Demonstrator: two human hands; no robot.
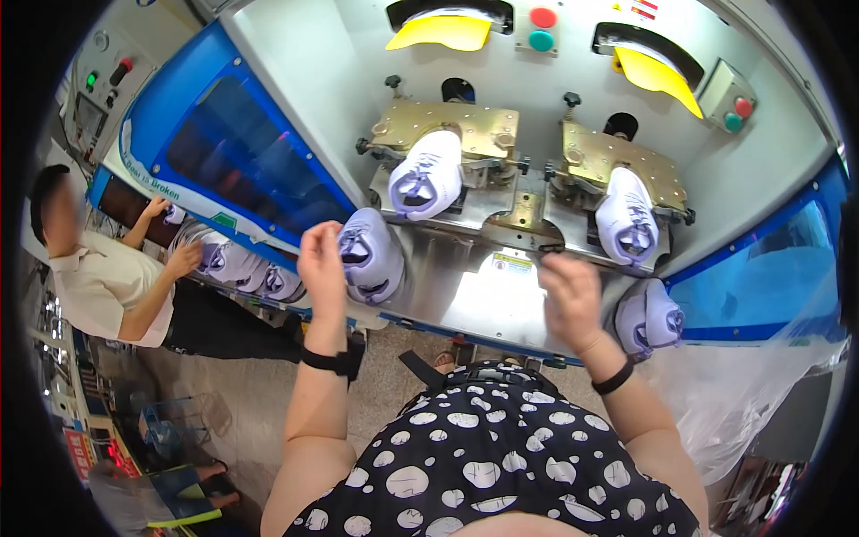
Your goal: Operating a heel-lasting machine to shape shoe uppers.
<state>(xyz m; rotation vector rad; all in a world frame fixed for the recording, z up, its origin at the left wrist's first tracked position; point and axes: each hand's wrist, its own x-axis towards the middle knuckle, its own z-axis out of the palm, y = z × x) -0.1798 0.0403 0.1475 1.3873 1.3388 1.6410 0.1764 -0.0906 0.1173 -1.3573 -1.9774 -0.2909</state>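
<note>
My left hand is raised beside a lavender sneaker at the left end of the metal ledge. Its fingers curl together near the shoe's opening; what they hold, if anything, is hidden. Over the ledge's right half hovers my right hand, slightly blurred, its fingers bent but apart with nothing visible in them. Two pale sneakers with purple laces sit under brass-coloured clamp plates in the machine: a left sneaker and a right sneaker. A lavender pair stands at the ledge's right end, beyond my right hand.
Red and green buttons sit between two yellow flaps on the machine's back wall. Blue-framed panels flank the bay. Clear plastic sheeting hangs at right. At left a person handles more sneakers in a row.
</note>
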